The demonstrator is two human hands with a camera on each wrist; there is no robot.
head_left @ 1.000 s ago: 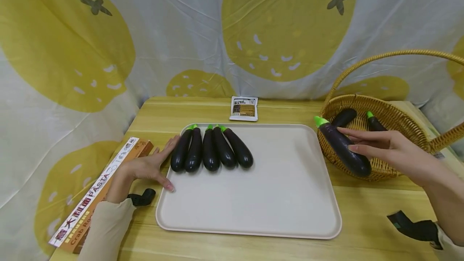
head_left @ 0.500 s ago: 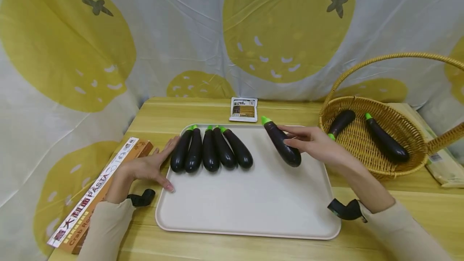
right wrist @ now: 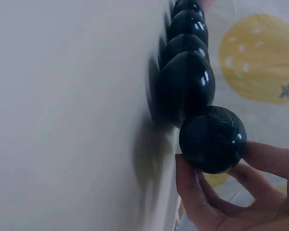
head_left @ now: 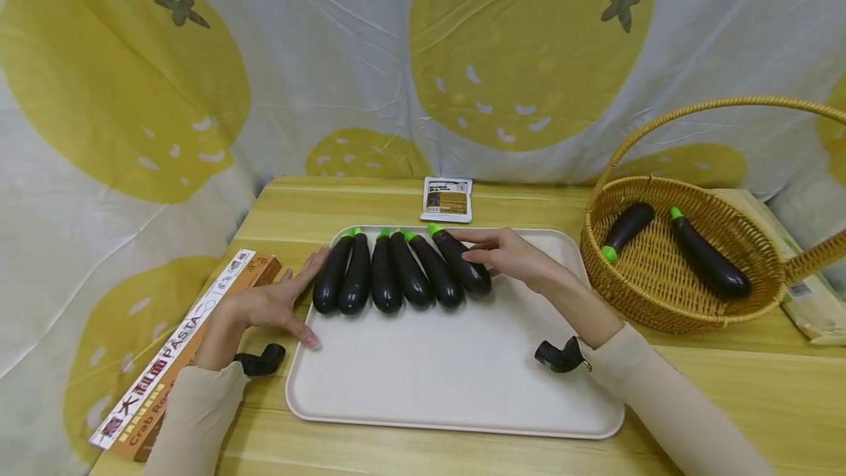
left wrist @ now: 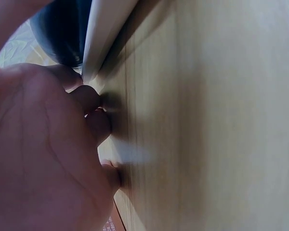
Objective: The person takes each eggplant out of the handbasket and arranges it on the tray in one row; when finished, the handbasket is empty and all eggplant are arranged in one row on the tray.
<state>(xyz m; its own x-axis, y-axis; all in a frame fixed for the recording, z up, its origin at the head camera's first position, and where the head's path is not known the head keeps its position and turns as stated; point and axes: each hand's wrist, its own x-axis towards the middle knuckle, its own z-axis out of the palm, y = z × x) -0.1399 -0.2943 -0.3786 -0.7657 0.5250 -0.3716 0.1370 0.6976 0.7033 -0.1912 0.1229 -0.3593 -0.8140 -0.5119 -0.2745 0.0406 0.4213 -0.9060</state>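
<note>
My right hand [head_left: 505, 254] holds an eggplant [head_left: 465, 264] with a green stem end, thumb and fingers round its sides. In the right wrist view this eggplant [right wrist: 213, 139] shows end-on, a little raised off the tray and right beside the row. Several dark eggplants [head_left: 385, 281] lie side by side on the white tray [head_left: 456, 380], stems toward the back. At the tray's left edge rests my left hand [head_left: 274, 303], fingers spread and thumb on the rim. The left wrist view shows its fingertips [left wrist: 98, 126] down on the wooden table.
A wicker basket [head_left: 667, 307] with a tall handle stands at the right, two eggplants [head_left: 709, 255] inside. Left of the tray lies a long pasta box [head_left: 175, 358]. Behind it is a small packet [head_left: 447, 200]. A lemon-print cloth [head_left: 357, 57] hangs at the back.
My right hand has carried the eggplant from over the basket leftward across the tray to the right end of the row. The left hand has stayed at the tray's edge.
</note>
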